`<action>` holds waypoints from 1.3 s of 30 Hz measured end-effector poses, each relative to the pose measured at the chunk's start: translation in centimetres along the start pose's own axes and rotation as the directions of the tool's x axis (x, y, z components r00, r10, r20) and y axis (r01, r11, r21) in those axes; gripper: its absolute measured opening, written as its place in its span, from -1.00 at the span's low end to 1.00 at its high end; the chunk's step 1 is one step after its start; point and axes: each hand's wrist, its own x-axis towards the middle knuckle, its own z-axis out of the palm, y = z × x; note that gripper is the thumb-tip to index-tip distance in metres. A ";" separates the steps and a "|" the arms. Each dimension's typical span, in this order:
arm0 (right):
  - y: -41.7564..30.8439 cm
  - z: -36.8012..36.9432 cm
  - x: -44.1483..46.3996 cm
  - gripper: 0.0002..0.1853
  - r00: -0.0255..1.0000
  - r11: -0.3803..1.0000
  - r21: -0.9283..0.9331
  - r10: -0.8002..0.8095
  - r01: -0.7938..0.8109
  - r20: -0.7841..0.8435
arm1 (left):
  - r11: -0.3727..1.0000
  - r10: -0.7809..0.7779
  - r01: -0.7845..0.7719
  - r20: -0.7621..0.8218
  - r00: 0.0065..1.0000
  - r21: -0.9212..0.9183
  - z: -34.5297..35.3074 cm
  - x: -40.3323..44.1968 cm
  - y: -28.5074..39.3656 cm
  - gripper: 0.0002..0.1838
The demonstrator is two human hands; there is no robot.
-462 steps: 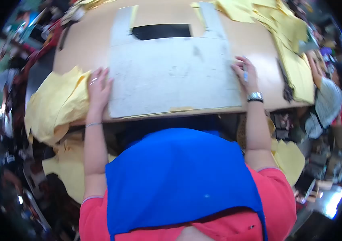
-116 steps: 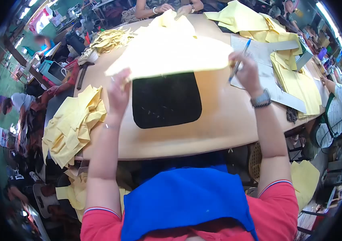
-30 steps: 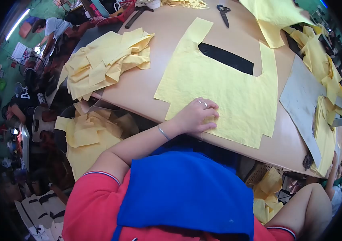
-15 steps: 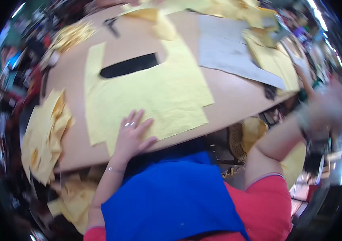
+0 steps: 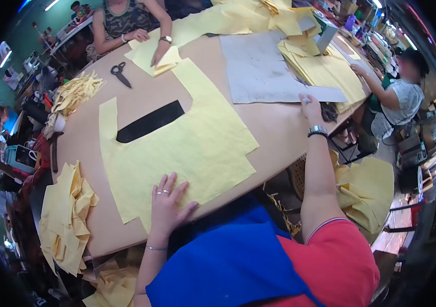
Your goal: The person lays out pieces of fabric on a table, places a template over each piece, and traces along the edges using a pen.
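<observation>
Left grip [image 5: 168, 205]: spread wide; yellow cloth [image 5: 187, 153] is pressed beneath, best kept smooth by even pressure. Right grip [image 5: 311, 108]: closure cannot be told; grey board [image 5: 259, 71] is touched.

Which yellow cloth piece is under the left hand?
The flat yellow piece with the black panel showing in its cutout. The left hand lies on it; no other yellow piece frames that panel.

Ylw cloth [image 5: 197, 146], scissors [image 5: 121, 77] on tbl [image 5: 282, 133].
</observation>
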 end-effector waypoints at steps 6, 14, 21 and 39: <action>-9.3 1.5 -1.4 -0.55 0.908 0.057 0.975 0.379 -0.216 0.179 | 1.000 -0.002 0.002 -0.012 1.000 -0.011 -0.2 -0.2 0.0 -0.37; -19.1 3.7 -0.8 -0.51 0.991 0.495 0.866 -0.133 0.069 -0.003 | 0.998 -0.012 0.011 -0.009 1.000 -0.066 -0.2 -0.6 -0.3 -0.38; -32.6 -7.1 -8.9 -0.62 0.818 0.352 0.936 -0.537 -0.006 0.207 | 0.274 -0.415 0.141 0.016 0.910 -0.951 -3.4 2.3 -4.2 -0.40; -17.3 3.7 -12.3 -0.45 0.601 0.856 0.502 -0.467 0.123 0.649 | 0.314 -0.693 0.308 0.004 0.721 -0.898 -6.3 -1.4 -13.0 -0.28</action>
